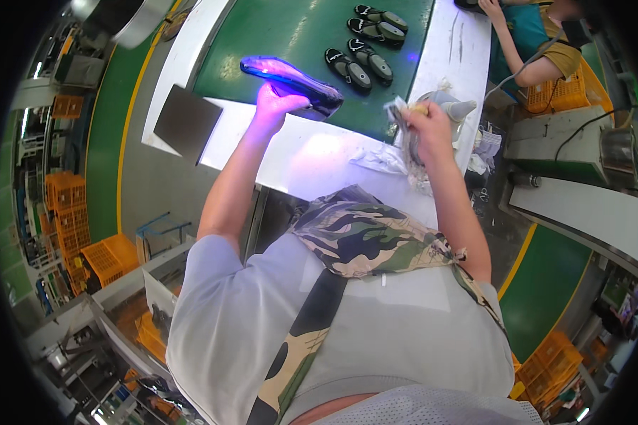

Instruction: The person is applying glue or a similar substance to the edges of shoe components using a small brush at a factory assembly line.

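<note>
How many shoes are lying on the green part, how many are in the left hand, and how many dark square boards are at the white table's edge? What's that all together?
Shoes on the green surface: 4
Shoe in the left hand: 1
Dark square board: 1
Total: 6

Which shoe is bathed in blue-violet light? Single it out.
The shoe in the person's left hand: blue-violet light colours it, while the four shoes lying on the green surface show no such glow.
</note>
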The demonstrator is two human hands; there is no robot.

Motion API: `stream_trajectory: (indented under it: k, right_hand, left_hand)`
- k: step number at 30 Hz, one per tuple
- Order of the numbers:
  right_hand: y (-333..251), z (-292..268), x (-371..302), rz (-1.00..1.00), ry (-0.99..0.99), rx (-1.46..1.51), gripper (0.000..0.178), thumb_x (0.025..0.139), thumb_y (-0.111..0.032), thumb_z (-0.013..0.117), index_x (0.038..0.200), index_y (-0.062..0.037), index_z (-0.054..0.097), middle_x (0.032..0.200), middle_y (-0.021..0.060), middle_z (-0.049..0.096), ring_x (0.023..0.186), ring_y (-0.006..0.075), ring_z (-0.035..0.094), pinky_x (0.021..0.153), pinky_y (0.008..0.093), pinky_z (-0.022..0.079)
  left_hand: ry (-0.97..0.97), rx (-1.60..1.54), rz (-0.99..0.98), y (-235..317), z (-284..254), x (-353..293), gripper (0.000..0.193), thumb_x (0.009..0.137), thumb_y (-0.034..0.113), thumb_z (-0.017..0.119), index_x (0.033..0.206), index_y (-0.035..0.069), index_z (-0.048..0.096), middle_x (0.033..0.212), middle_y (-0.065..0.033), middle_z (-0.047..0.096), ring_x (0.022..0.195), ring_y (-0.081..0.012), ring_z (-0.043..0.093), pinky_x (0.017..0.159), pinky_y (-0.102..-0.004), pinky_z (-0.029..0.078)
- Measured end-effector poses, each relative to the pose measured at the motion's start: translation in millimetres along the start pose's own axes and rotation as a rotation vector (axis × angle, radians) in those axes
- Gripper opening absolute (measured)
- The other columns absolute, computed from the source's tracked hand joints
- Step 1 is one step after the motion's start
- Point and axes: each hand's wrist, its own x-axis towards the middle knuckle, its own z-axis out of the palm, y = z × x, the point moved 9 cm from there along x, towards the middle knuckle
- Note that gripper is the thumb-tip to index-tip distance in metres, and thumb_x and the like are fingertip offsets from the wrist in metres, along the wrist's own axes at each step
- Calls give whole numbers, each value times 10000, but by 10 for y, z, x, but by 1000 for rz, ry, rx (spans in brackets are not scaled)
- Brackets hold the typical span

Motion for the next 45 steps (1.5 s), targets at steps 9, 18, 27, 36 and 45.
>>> stream_trajectory:
  k: [9,18,27,36,45]
  right_hand:
    - [-278,1719,31,-230,-488,-77,192,790,-63,764,864,-41,588,848,13,595,769,88,552,717,239,454]
    - [-145,2521,-375,-268,-655,-39,187,776,-26,753,837,-27,577,779,-11,557,697,70,520,659,228,445]
    - [99,2619,-569,52,-745,93,188,726,-24,756,809,-33,588,749,30,593,634,120,558,574,269,448]
    - [-397,2423,-426,-150,-760,-5,154,744,-4,728,805,-17,587,745,6,565,663,89,524,614,252,431]
    - [-571,2217,-39,-375,-639,-189,164,764,24,704,772,-24,548,777,34,578,736,111,554,683,258,460]
  left_hand:
    - [-110,1150,757,1514,522,-1176,356,751,50,711,1078,-10,584,1096,-198,668,973,-359,676,846,-403,557]
    - [-85,1277,754,1821,390,-1687,349,758,55,686,1083,-15,579,1099,-200,660,991,-362,668,845,-398,553]
    - [-41,1296,609,1620,258,-1529,502,691,38,756,1151,22,553,1098,-186,654,954,-342,668,803,-373,553]
    - [-115,1390,275,1152,175,-1015,599,619,91,779,1164,54,535,929,-158,666,819,-353,665,716,-403,551]
    - [-365,1000,-261,616,158,-777,766,536,227,869,1183,11,521,986,-160,684,886,-292,667,842,-369,524]
